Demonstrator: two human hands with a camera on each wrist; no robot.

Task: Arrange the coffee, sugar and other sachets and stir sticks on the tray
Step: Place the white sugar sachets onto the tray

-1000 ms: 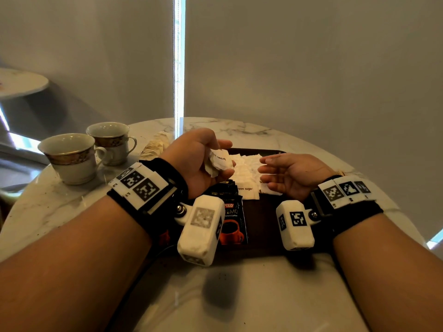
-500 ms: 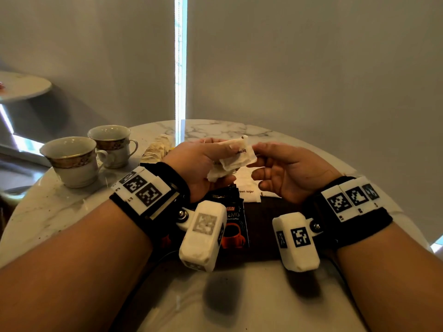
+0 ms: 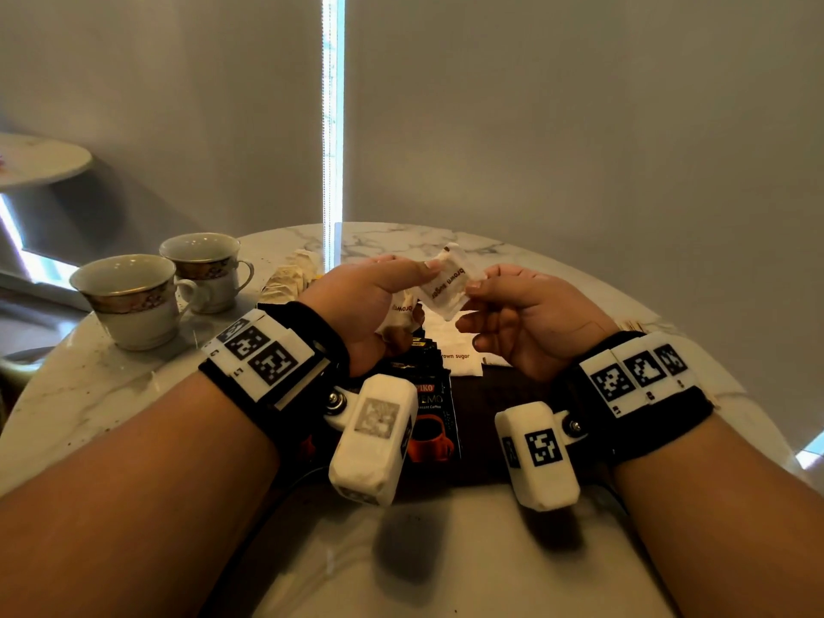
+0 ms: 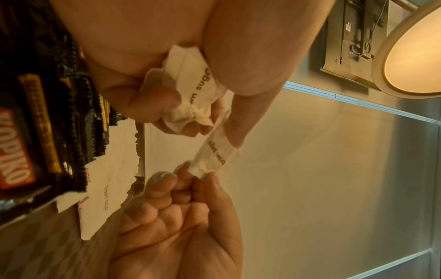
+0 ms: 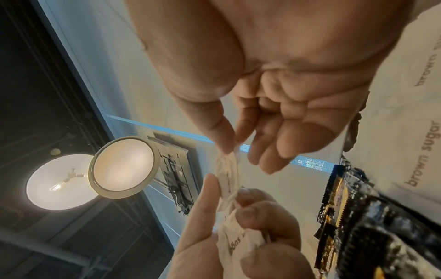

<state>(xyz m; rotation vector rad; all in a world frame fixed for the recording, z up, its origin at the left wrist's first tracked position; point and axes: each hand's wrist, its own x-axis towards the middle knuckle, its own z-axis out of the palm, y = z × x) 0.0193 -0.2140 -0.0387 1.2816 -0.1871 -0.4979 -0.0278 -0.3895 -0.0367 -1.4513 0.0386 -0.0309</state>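
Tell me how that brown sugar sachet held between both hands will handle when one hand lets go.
The brown sugar sachet is probably floppy: it bows between the left hand and the right hand. It looks light, since fingertip pinches alone carry it. Its paper likely creases easily; the other sachets bunched in the left palm are crumpled.

- The sugar sachet [image 3: 449,285] I pinch is white with brown lettering.
- My coffee sachets [image 3: 428,405] are black, with a red label and an orange cup.
- The cups [image 3: 129,301] are cream with patterned gold bands.
- The table [image 3: 111,385] is white marble, grey-veined.
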